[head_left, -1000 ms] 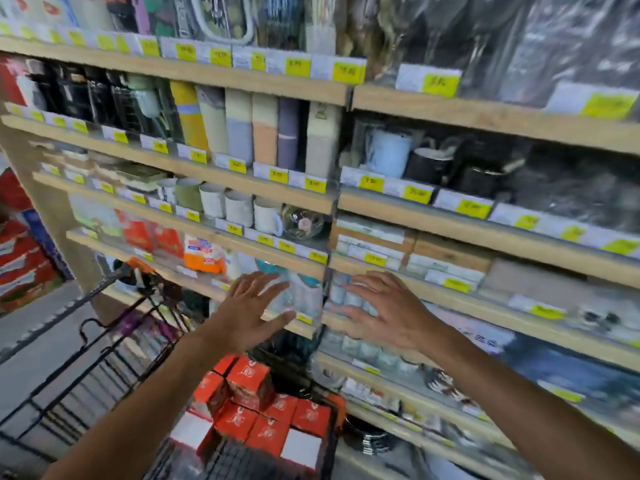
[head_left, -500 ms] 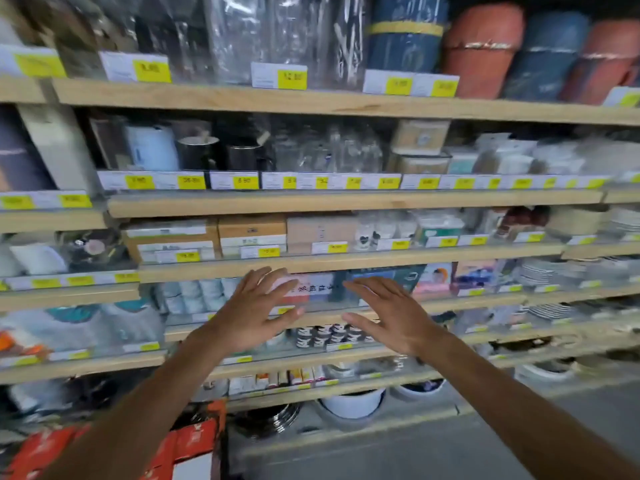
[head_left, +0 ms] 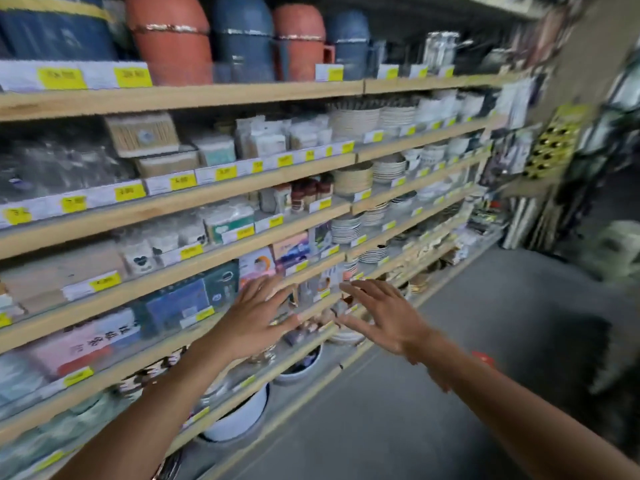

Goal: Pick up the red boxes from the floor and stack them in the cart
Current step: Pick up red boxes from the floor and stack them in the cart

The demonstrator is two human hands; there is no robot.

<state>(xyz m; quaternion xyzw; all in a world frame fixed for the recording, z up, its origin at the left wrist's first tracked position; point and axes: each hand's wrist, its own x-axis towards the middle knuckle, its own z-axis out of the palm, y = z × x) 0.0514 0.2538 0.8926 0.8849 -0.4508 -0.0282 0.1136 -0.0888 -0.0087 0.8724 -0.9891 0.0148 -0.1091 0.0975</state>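
My left hand [head_left: 258,315] and my right hand [head_left: 384,318] are both stretched out in front of me at chest height, palms down, fingers spread, holding nothing. A small red patch [head_left: 484,358] shows on the grey floor just past my right forearm; it may be a red box, but blur hides its shape. The cart and the boxes stacked in it are out of view.
Wooden store shelves [head_left: 242,188] run along the left, packed with boxes, plates, bowls and jugs behind yellow price tags. White basins [head_left: 239,420] sit on the lowest level. The grey aisle floor [head_left: 450,393] stretches right toward a far display rack [head_left: 554,143].
The view has swung right along the shelves. The cart with its red boxes has dropped out of the left edge. Both hands stay open and outstretched.
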